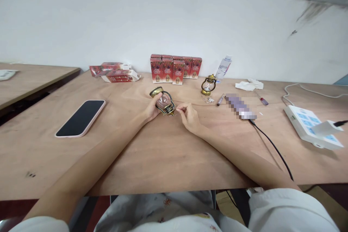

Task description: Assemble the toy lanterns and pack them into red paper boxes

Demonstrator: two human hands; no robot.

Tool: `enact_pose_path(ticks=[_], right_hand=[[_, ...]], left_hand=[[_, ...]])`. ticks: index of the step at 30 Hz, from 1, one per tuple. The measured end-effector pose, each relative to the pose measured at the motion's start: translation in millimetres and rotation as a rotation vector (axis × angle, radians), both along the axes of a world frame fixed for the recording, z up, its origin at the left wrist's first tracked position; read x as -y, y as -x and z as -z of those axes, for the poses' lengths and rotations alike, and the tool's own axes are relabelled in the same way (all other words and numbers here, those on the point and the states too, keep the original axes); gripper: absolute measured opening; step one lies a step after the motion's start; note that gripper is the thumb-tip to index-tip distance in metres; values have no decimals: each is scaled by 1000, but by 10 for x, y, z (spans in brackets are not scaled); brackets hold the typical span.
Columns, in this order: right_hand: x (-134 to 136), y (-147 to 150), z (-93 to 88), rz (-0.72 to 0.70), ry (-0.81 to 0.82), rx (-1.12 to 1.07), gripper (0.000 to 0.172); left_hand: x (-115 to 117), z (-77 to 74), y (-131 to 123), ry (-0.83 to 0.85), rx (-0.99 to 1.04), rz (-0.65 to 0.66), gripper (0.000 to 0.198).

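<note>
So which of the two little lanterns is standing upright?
The lantern near the clear bottle: it stands unheld, while the other lantern is held tilted in the left hand.

Likely workshop; wooden table [152,163]; red boxes [177,70]; screwdriver [263,100]; scuffed wall [168,14]

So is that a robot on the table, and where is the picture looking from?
No robot here! These are a person's own two bare hands. The one picture comes from a camera worn on their head, looking forward and down.

The left hand holds a little lantern, tipped so its base points upward. The right hand has its fingertips pinched beside the lantern's top; whatever they hold is too small to make out.

On the wooden table are red boxes, a second lantern standing upright, a bottle, a phone and a white power strip.
</note>
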State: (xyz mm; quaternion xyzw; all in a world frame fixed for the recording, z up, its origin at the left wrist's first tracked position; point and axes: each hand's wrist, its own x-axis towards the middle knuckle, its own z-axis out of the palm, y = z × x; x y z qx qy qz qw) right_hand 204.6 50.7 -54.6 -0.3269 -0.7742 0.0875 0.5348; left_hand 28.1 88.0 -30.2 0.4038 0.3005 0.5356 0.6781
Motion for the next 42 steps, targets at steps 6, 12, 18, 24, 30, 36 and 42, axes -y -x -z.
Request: enact_pose_path(ticks=[6, 12, 18, 24, 30, 36, 42], right_hand=[[6, -3, -5, 16, 32, 14, 11], [3, -7, -9, 44, 26, 37, 14], [15, 3, -24, 45, 4, 69, 13], [-1, 1, -30, 64, 62, 91, 9], [-39, 5, -33, 78, 138, 88, 11], [-68, 14, -62, -61, 242, 55, 16], [-93, 4, -51, -161, 466, -60, 26]], left_hand=[[-6, 18, 0, -13, -25, -1, 29], [-32, 57, 17, -7, 5, -2, 27], [-22, 33, 22, -11, 21, 17, 26], [5, -9, 21, 18, 3, 19, 27], [30, -43, 15, -13, 8, 27, 30], [31, -70, 11, 14, 20, -9, 30], [-7, -58, 25, 47, 75, -36, 29]])
